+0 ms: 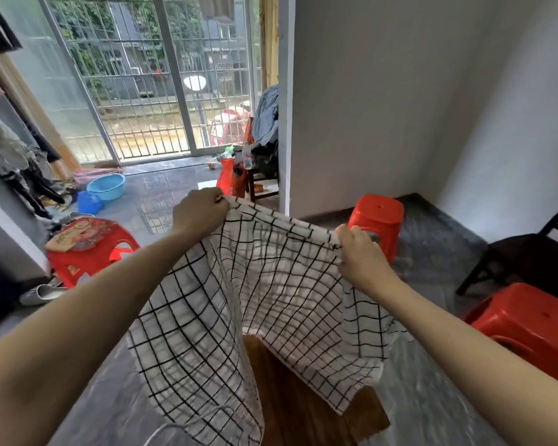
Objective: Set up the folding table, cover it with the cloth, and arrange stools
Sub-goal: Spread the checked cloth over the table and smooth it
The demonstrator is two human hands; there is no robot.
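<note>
Covering step: left hand [200, 211] and right hand [359, 252] pinching white black-checked cloth [255, 304] above brown wooden surface [303, 407]. Next, probably: spread, lower, centre.

No words or numbers can be read anywhere. The printed thing [81, 235] lying on the left red stool [91, 252] is too blurry.

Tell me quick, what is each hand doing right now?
Left hand: grips the top edge of the checked cloth, held up.
Right hand: grips the same top edge further along.
</note>
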